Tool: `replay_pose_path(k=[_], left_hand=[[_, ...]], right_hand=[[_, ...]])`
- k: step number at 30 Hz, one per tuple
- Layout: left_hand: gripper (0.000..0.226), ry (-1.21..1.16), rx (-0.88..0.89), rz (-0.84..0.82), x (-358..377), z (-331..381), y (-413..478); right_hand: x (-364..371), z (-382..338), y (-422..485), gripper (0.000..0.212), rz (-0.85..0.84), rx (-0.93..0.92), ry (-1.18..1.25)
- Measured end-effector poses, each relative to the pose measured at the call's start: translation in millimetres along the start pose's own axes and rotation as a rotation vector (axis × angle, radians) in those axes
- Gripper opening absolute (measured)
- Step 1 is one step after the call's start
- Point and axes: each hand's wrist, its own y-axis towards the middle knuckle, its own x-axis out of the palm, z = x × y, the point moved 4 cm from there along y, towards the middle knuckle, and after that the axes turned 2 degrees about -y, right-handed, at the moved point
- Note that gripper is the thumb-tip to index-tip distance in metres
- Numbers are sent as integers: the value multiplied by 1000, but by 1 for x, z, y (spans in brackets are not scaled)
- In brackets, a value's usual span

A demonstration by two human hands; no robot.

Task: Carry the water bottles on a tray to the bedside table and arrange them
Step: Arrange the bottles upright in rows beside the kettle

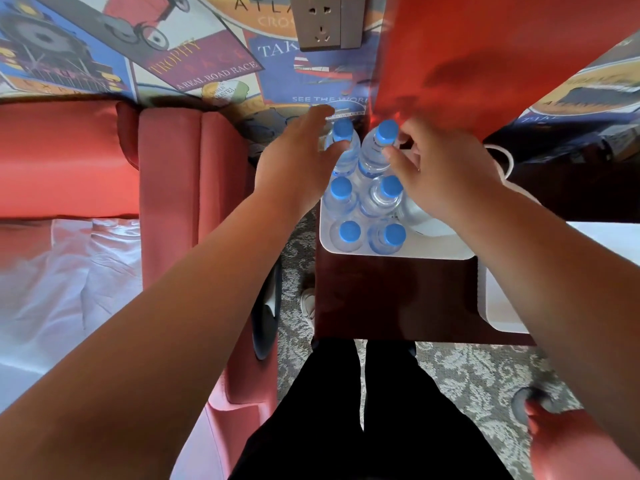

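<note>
Several clear water bottles with blue caps stand in two rows on a white tray (433, 252). The tray rests on a dark wooden bedside table (388, 299). My left hand (294, 164) wraps around the far left bottle (343, 147), thumb on its near side. My right hand (440, 171) grips the far right bottle (381, 147) just below its cap, thumb in front and fingers behind. The nearer bottles, such as the front left bottle (348, 235), stand upright and untouched.
A red lampshade (485, 57) hangs over the table's far right. A wall socket (327, 22) sits on the poster wall behind. A red padded headboard (173, 188) and a white bed (52, 289) lie to the left. A second white tray (498, 306) lies at the table's right.
</note>
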Motion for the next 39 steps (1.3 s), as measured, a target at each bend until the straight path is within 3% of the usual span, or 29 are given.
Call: replay_pose_path(k=[5,10,16,39], left_hand=[[46,-97,35,-259,16,-12,-44],[40,38,-4,-218,22,-7,-25],[36,170,42,-256,19,3,-2],[29,49,44,-259,17,1,-15]], right_hand=[[20,3,-32,50,-280,-6,-52],[26,3,-21,38,-169,-32,34],[32,4,-9,30,-162,-47,-26],[33,4,-10,33,-156,-32,26]])
